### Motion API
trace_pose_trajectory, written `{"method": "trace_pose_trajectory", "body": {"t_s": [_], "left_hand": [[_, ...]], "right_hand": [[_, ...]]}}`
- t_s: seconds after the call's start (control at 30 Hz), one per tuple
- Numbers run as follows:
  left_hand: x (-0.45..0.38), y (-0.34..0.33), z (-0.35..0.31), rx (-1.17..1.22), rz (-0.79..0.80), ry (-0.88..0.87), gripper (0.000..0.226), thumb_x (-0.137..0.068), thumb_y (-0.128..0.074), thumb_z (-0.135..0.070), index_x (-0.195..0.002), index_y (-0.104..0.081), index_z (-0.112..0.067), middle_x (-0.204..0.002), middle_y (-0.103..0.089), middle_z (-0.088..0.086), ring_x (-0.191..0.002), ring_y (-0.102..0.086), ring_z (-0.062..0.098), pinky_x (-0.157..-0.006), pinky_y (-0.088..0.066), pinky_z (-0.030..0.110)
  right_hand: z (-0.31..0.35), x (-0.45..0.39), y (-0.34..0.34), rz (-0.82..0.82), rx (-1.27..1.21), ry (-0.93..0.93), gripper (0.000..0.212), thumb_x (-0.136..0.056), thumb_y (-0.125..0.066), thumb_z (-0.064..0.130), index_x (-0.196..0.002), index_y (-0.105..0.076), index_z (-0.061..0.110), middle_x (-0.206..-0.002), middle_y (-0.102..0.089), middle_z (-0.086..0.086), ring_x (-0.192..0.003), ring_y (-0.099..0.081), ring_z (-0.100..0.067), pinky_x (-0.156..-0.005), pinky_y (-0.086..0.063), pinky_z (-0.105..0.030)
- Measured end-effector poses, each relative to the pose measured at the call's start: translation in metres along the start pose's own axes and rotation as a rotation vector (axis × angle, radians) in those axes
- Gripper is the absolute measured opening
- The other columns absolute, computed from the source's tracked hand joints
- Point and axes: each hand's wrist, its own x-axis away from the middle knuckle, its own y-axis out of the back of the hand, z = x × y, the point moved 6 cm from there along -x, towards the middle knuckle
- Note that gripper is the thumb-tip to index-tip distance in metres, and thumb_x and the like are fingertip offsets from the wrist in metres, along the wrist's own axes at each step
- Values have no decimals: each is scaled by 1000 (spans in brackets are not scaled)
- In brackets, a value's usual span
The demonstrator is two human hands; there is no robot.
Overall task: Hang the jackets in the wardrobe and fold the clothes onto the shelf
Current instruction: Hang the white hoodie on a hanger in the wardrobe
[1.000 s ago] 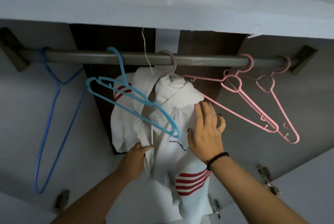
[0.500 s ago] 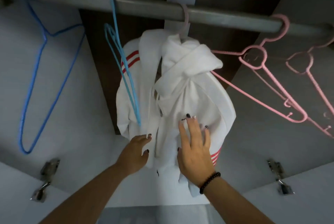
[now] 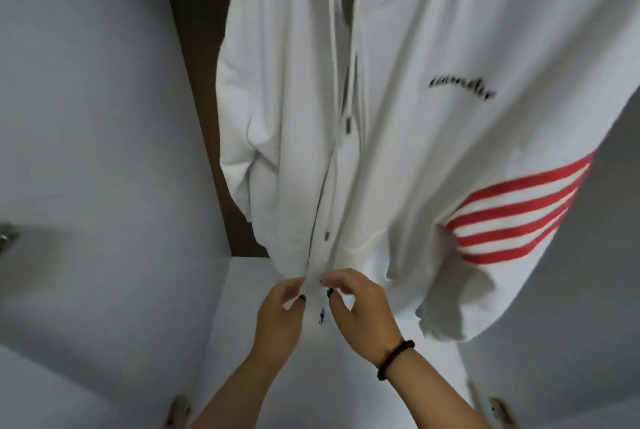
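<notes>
A white zip jacket (image 3: 408, 137) with red stripes on its sleeves and small black lettering on the chest hangs down inside the wardrobe, filling the upper middle of the view. Its hanger and the rail are out of frame. At the jacket's bottom hem my left hand (image 3: 280, 310) pinches the left front edge and my right hand (image 3: 360, 307) pinches the right front edge. A small dark zipper pull (image 3: 322, 318) dangles between my two hands. Two drawcords hang down the jacket's front.
White wardrobe walls (image 3: 86, 116) stand to the left and right, with a dark brown back strip (image 3: 197, 82) behind the jacket. Metal door hinges sit at the left edge (image 3: 5, 238) and low at the bottom (image 3: 495, 409).
The view has dropped from the rail and hangers to the jacket's lower part. Both hands slid down from the jacket's chest to its bottom hem and now pinch the two front edges.
</notes>
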Motion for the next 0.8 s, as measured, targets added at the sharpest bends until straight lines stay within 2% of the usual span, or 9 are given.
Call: {"method": "trace_pose_trajectory", "body": {"t_s": [0.07, 0.13, 0.27, 0.37, 0.47, 0.6, 0.7, 0.8], "left_hand": [[-1, -11, 48, 90, -39, 100, 29, -92, -51, -1, -107, -60, -24, -111, -62, -6, -104, -58, 9, -91, -44, 25], [-3, -22, 94, 260, -84, 230, 24, -94, -50, -4, -107, -60, -21, -112, -62, -1, -104, -58, 12, -93, -47, 32], [-14, -39, 158, 656, -148, 466, 27, -95, -52, -5, -121, -56, -9, -116, -61, 8, -109, -57, 20, -93, -47, 38], [-37, -45, 171, 868, -98, 540, 23, -98, -48, -8, -121, -52, -7, -119, -56, 11, -114, -54, 25, -94, -45, 40], [-62, -45, 169, 896, -42, 501, 23, -96, -53, -12, -119, -55, -10, -117, -57, 10, -117, -53, 24, -97, -44, 39], [-71, -61, 187, 989, 53, 567, 38, -94, -58, -19, -131, -54, -10, -119, -57, 12, -122, -52, 26, -100, -43, 40], [-68, -73, 184, 966, 127, 547, 31, -90, -62, -17, -121, -62, -10, -112, -66, 10, -109, -60, 22, -97, -45, 37], [-56, -70, 176, 784, 110, 495, 23, -86, -68, -11, -109, -67, -8, -107, -71, 7, -98, -66, 16, -86, -48, 30]], "right_hand": [[-39, 0, -32, -26, -217, -169, 23, -87, -57, -3, -88, -71, 16, -86, -70, 9, -85, -64, -5, -80, -50, -18], [-80, 3, -65, -43, -367, -344, 25, -86, -55, -4, -80, -71, 15, -82, -71, 2, -81, -66, -14, -80, -54, -30], [-157, 20, -110, -186, -643, -682, 15, -86, -54, 0, -87, -68, 4, -86, -71, -13, -78, -67, -23, -71, -54, -29], [-200, 39, -129, -348, -817, -847, 9, -87, -57, 3, -94, -63, 1, -87, -66, -14, -81, -64, -27, -74, -54, -33], [-221, 48, -144, -397, -1100, -909, 16, -90, -54, 5, -104, -62, 1, -98, -63, -14, -89, -64, -28, -79, -53, -34], [-218, 53, -150, -326, -1486, -881, 9, -87, -52, 4, -83, -58, 8, -86, -68, -16, -91, -65, -30, -90, -50, -39], [-217, 53, -136, -276, -1502, -747, 8, -76, -57, 0, -77, -59, 7, -79, -68, -13, -77, -69, -27, -77, -59, -35], [-221, 59, -122, -285, -1407, -670, 11, -72, -60, -6, -73, -67, 2, -78, -68, -15, -71, -69, -23, -69, -59, -33]]}}
